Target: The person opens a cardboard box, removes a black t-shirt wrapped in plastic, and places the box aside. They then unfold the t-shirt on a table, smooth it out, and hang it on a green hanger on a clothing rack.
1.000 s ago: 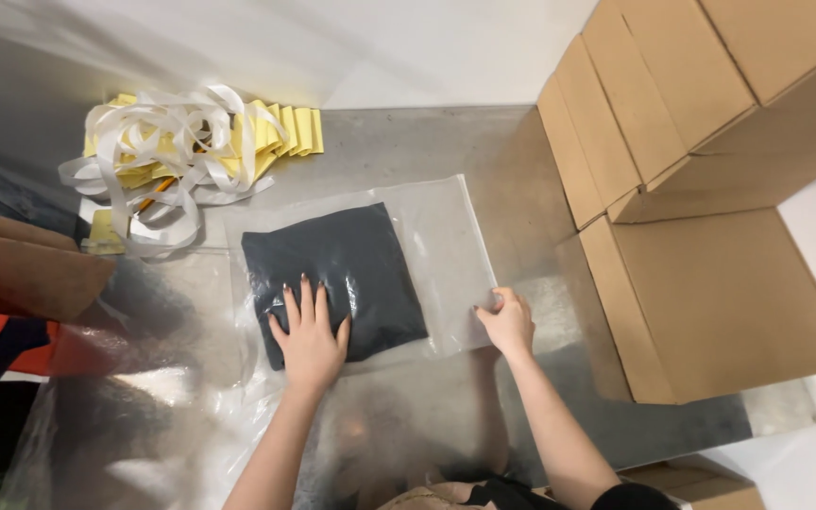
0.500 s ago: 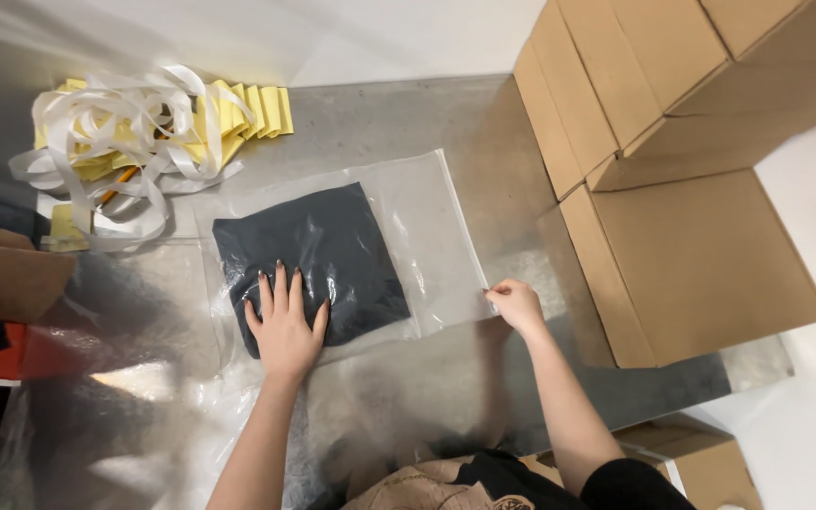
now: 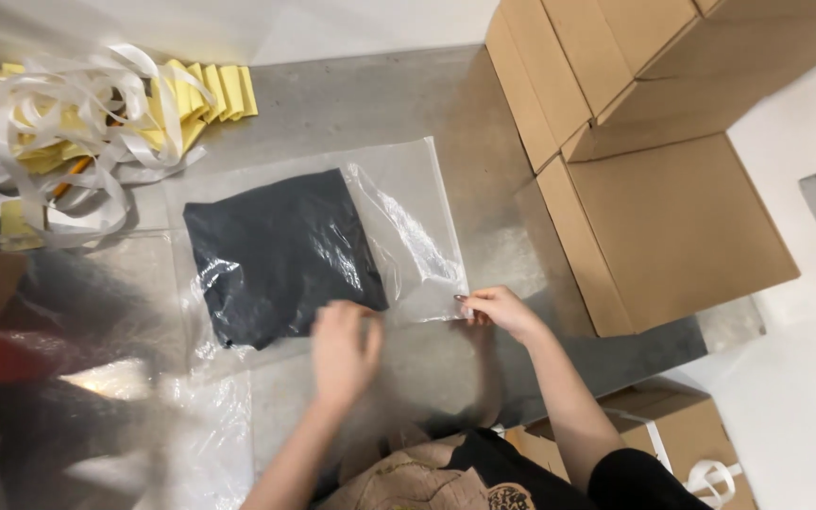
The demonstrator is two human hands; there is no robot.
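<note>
Your right hand pinches the near right corner of the clear plastic bag, likely to keep it taut. Your left hand, blurred, fingers loosely together, rests at the bag's near edge. The bag lies flat on the grey surface, its long axis running left to right, with the dark folded garment filling the left end.

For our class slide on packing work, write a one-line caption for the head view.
Two hands, left hand and right hand, at the near edge of a clear plastic bag holding a dark folded garment.
</note>
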